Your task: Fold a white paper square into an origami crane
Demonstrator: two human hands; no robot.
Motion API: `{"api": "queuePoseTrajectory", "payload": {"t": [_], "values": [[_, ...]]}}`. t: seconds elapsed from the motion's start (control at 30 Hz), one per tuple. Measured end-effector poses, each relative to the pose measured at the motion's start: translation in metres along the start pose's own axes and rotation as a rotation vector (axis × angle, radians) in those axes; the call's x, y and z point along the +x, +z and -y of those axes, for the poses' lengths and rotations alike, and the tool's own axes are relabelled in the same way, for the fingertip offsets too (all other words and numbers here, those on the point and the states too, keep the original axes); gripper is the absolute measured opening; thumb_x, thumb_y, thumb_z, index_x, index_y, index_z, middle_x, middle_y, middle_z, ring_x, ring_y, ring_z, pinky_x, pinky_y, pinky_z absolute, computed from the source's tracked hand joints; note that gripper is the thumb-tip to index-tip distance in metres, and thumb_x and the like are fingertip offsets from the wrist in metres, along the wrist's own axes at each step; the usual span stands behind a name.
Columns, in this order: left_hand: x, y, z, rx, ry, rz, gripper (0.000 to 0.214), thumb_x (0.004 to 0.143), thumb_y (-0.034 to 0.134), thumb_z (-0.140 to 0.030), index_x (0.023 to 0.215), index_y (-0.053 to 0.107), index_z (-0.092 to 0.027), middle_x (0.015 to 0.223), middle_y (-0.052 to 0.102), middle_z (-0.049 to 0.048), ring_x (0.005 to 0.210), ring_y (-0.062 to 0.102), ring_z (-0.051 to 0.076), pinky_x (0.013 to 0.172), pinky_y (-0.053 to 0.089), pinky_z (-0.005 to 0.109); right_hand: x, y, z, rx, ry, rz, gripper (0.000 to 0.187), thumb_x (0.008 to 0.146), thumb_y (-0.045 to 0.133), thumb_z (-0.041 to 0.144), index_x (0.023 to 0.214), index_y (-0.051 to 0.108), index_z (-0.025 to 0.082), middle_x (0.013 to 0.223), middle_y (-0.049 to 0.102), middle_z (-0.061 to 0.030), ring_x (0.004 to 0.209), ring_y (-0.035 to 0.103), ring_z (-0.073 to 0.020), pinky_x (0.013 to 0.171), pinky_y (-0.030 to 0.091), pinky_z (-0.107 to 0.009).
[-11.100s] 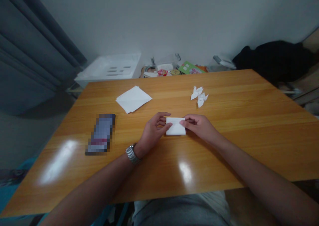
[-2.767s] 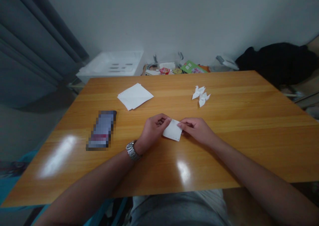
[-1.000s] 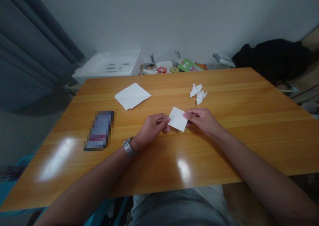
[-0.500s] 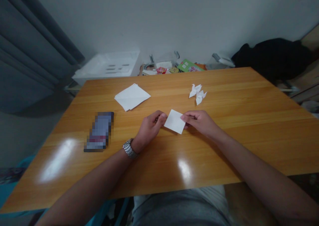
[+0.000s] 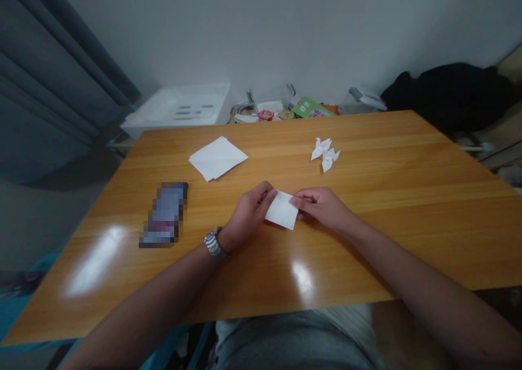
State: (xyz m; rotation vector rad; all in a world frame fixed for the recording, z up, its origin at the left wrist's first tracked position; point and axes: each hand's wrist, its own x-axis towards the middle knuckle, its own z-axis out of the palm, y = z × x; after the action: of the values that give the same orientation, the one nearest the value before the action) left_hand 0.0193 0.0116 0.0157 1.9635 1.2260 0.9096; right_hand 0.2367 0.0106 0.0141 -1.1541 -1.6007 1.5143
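A small white square of folded paper (image 5: 282, 211) is held between my two hands above the wooden table (image 5: 367, 217). My left hand (image 5: 255, 207) pinches its left upper edge between thumb and fingers; a metal-band watch (image 5: 214, 244) circles that wrist. On the opposite side, my right hand (image 5: 320, 207) grips the right edge, thumb on top and fingers beneath. Beyond the right hand lie two white folded paper birds (image 5: 325, 153), close together. Whether the square's layers are fully closed is too small to tell.
A stack of white paper sheets (image 5: 218, 159) lies at the back left, with a blurred-out phone (image 5: 165, 215) nearer me. Behind the table's far edge are a white tray-like box (image 5: 179, 106), a green booklet (image 5: 310, 108) and a black cloth (image 5: 448, 98).
The paper square has come slightly nearer to me. My left thumb now lies over its upper left edge, and the right hand has shifted a little lower with it.
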Motion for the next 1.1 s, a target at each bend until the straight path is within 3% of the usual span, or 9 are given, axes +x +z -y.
{"api": "queuePoseTrajectory", "payload": {"t": [0.4, 0.5, 0.57, 0.7, 0.8, 0.9, 1.1], "values": [[0.000, 0.000, 0.008, -0.117, -0.070, 0.020, 0.037, 0.098, 0.048, -0.042, 0.071, 0.053, -0.017, 0.064, 0.052, -0.0018, 0.060, 0.047, 0.012, 0.054, 0.035, 0.022, 0.003, 0.000, -0.007, -0.016, 0.018, 0.067, 0.044, 0.085, 0.066, 0.058, 0.089, 0.073, 0.015, 0.075, 0.071, -0.0040, 0.064, 0.062, -0.0140, 0.059, 0.047, -0.025], [0.000, 0.000, 0.009, -0.037, -0.087, 0.020, 0.038, 0.099, 0.047, -0.045, 0.076, 0.060, -0.017, 0.065, 0.057, -0.0013, 0.059, 0.050, 0.012, 0.053, 0.036, 0.023, 0.004, -0.002, -0.009, -0.057, -0.008, 0.029, 0.042, 0.089, 0.063, 0.057, 0.089, 0.072, 0.015, 0.075, 0.071, -0.0039, 0.062, 0.062, -0.0140, 0.058, 0.047, -0.025], [-0.001, 0.001, 0.010, -0.005, -0.079, 0.047, 0.034, 0.101, 0.046, -0.044, 0.093, 0.066, -0.017, 0.069, 0.062, -0.0010, 0.061, 0.056, 0.013, 0.056, 0.041, 0.023, 0.004, -0.005, -0.011, -0.121, -0.032, -0.015, 0.041, 0.091, 0.060, 0.055, 0.089, 0.071, 0.016, 0.072, 0.069, -0.0029, 0.060, 0.060, -0.0142, 0.056, 0.046, -0.026], [-0.001, 0.001, 0.012, 0.059, 0.044, 0.012, 0.033, 0.100, 0.051, -0.033, 0.128, 0.058, -0.018, 0.097, 0.070, 0.0051, 0.086, 0.067, 0.016, 0.081, 0.053, 0.028, 0.006, -0.012, -0.011, -0.340, -0.111, -0.138, 0.037, 0.095, 0.055, 0.050, 0.092, 0.072, 0.018, 0.077, 0.071, -0.0045, 0.065, 0.062, -0.0179, 0.060, 0.047, -0.029], [-0.001, 0.000, 0.011, 0.243, 0.216, 0.015, 0.026, 0.100, 0.051, -0.028, 0.120, 0.064, -0.018, 0.121, 0.066, 0.0109, 0.111, 0.063, 0.021, 0.100, 0.050, 0.036, 0.007, -0.016, -0.011, -0.497, -0.192, -0.210, 0.031, 0.096, 0.055, 0.044, 0.097, 0.075, 0.020, 0.093, 0.076, -0.0062, 0.082, 0.067, -0.0218, 0.073, 0.049, -0.033], [-0.004, 0.000, 0.009, 0.396, 0.320, 0.109, 0.028, 0.101, 0.050, -0.030, 0.121, 0.066, -0.018, 0.137, 0.061, 0.0116, 0.123, 0.058, 0.024, 0.108, 0.046, 0.041, 0.009, -0.019, -0.014, -0.567, -0.223, -0.228, 0.030, 0.097, 0.053, 0.041, 0.102, 0.075, 0.021, 0.096, 0.077, -0.0060, 0.083, 0.068, -0.0224, 0.075, 0.049, -0.034], [-0.008, 0.003, 0.010, 0.533, 0.392, 0.246, 0.045, 0.099, 0.053, -0.046, 0.134, 0.060, -0.017, 0.144, 0.057, 0.0136, 0.136, 0.051, 0.029, 0.113, 0.040, 0.047, 0.016, -0.021, -0.022, -0.682, -0.294, -0.232, 0.027, 0.098, 0.053, 0.035, 0.104, 0.075, 0.021, 0.101, 0.077, -0.0083, 0.092, 0.069, -0.0247, 0.083, 0.050, -0.037]]}}
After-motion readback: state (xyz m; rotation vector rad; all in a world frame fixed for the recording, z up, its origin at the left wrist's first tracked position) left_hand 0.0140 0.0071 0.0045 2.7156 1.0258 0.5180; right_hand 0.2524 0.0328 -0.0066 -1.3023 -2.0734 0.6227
